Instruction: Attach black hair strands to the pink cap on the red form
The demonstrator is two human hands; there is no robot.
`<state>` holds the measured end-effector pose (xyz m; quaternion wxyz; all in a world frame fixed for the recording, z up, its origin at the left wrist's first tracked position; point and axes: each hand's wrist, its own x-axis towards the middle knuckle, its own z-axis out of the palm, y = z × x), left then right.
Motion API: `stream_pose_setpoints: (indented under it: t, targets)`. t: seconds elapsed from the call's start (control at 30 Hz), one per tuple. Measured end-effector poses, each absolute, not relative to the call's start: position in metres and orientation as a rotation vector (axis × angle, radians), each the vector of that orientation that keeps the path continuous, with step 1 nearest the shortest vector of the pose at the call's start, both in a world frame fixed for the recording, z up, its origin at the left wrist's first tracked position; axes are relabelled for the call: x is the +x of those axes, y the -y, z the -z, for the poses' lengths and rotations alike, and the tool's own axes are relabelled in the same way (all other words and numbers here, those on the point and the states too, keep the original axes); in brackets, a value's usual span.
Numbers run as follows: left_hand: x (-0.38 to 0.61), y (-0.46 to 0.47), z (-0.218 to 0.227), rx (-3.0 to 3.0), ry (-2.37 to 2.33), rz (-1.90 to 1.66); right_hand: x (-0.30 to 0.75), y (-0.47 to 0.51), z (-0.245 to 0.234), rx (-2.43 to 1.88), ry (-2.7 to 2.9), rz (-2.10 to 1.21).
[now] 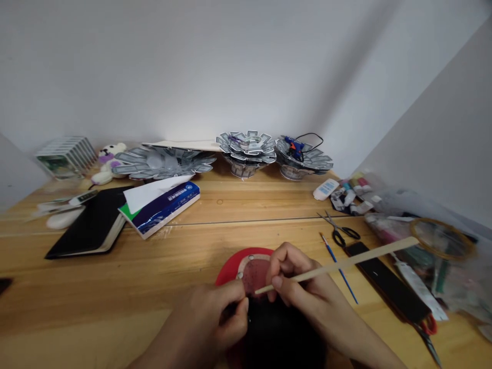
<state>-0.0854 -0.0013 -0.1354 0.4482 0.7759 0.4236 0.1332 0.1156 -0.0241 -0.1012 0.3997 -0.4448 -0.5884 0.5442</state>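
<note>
My right hand is closed around a long pale wooden stick in a pen-like grip. The stick's narrow tip points down and left, close to the fingers of my left hand. Thumb and forefinger of that left hand are pinched together; what lies between them is too small to make out. Under both hands is a red round piece. A dull red inset with a beige, studded rim sits on it, partly covered by my fingers. A black shape hides its lower part.
At the right lie scissors, a blue paintbrush, a dark phone-like slab and plastic bags. A black notebook and a blue box are left. Petalled grey bowls, one bearing a glue gun, line the wall.
</note>
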Motion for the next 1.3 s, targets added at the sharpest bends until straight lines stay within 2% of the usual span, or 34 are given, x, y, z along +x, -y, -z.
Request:
stream_pose_setpoints:
  t: [0.1,0.37,0.63,0.83,1.3]
  targets:
    - [-0.092,0.005,0.141,2.165,-1.022,-0.352,0.116,0.024,0.101,-1.132,1.498,-1.368]
    - [-0.112,0.007,0.162,2.696,-0.817,-0.713,0.114,0.025,0.098,-1.176,1.494,-1.364]
    - [-0.107,0.012,0.176,2.028,-0.516,-0.920,0.115,0.026,0.101,-1.198,1.444,-1.379]
    - [-0.103,0.007,0.164,1.574,-0.572,-0.759,0.114,0.027,0.100,-1.242,1.453,-1.367]
    - [-0.102,0.009,0.159,1.463,-0.696,-0.643,0.115,0.029,0.097,-1.288,1.400,-1.374]
